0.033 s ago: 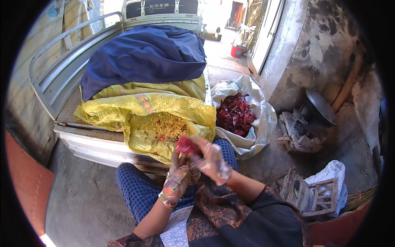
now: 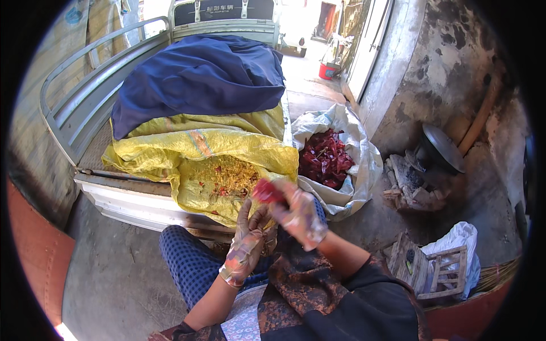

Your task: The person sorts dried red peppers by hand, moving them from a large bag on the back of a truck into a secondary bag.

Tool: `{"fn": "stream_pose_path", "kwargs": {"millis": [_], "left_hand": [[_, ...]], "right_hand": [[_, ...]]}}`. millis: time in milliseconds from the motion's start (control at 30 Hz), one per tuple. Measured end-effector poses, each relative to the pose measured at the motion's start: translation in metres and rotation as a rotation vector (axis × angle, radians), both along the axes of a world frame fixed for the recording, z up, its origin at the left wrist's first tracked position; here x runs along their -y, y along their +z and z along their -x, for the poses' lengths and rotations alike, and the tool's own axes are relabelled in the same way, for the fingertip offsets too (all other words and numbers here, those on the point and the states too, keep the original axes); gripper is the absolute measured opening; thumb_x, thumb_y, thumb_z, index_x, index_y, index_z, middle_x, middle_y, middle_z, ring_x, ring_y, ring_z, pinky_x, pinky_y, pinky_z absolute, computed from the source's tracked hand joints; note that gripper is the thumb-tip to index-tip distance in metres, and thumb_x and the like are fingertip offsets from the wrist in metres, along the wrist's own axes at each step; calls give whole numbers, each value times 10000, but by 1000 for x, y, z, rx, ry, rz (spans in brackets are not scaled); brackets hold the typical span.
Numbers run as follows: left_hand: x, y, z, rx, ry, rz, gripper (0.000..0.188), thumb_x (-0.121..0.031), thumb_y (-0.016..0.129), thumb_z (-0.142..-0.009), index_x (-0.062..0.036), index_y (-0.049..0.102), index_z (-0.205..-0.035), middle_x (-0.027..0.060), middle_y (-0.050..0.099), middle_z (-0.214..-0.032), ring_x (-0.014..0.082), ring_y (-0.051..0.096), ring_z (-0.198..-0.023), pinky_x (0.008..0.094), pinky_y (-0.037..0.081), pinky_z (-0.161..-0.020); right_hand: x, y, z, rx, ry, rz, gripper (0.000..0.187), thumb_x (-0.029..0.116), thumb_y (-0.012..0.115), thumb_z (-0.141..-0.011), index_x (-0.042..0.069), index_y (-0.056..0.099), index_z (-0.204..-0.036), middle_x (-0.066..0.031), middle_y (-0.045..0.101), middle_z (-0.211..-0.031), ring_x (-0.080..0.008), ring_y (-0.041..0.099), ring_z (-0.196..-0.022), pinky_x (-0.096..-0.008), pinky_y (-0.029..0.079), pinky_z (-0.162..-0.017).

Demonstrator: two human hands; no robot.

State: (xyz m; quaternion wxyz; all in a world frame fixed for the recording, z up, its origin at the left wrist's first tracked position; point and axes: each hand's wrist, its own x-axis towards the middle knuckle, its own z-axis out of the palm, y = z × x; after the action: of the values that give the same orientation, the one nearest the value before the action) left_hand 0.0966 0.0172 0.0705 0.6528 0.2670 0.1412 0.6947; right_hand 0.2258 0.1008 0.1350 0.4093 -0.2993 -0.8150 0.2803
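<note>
A dried red chili pepper (image 2: 266,191) is gripped by my right hand (image 2: 300,219), slightly blurred and held over the near edge of a yellow woven sack (image 2: 227,142). My left hand (image 2: 245,244) is beside it, lower and to the left. Its fingers are bent together, and I cannot make out what is between them. Both hands wear thin, stained gloves. Yellow chili seeds (image 2: 230,173) mixed with red scraps lie on the sack just beyond my hands. To the right, a white woven sack (image 2: 364,165) holds many dried red chilies (image 2: 327,159).
The yellow sack rests on a cargo truck bed (image 2: 136,196) with a side rail, under a dark blue cloth (image 2: 199,79). On the right are a round metal lid (image 2: 442,148), rubble (image 2: 409,176) and a small wooden stool (image 2: 446,273). A red bucket (image 2: 327,70) stands far back.
My right hand has moved a little to the right with the red chili, away from the left fingers. My left hand has stayed nearly in place.
</note>
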Motion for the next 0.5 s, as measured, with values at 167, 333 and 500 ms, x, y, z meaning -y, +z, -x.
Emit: {"fn": "stream_pose_path", "kwargs": {"millis": [167,333,500], "left_hand": [[8,-24,15,-18,-50,62,827,-219,691,-789,-184,204,-1456,168,307,-1401,294,358,-1263,381,323,-993],[20,-44,32,-55,-129,69,695,-213,618,-855,-162,251,-1443,197,363,-1378,307,392,-1247,383,356,-966],[28,-59,45,-61,-180,93,694,-190,595,-848,-142,246,-1446,147,419,-1337,280,442,-1225,369,404,-948]], "right_hand": [[-134,-11,-88,48,-549,-346,352,194,629,-812,128,539,-1146,-148,669,-900,-307,664,-829,-429,525,-702],[-232,-55,-195,762,-967,-251,384,286,639,-814,79,559,-1127,-164,640,-990,-335,628,-918,-421,502,-793],[-281,-115,-180,687,-708,-28,235,221,536,-887,114,577,-1092,-55,597,-1114,-243,586,-1017,-333,469,-872]]}}
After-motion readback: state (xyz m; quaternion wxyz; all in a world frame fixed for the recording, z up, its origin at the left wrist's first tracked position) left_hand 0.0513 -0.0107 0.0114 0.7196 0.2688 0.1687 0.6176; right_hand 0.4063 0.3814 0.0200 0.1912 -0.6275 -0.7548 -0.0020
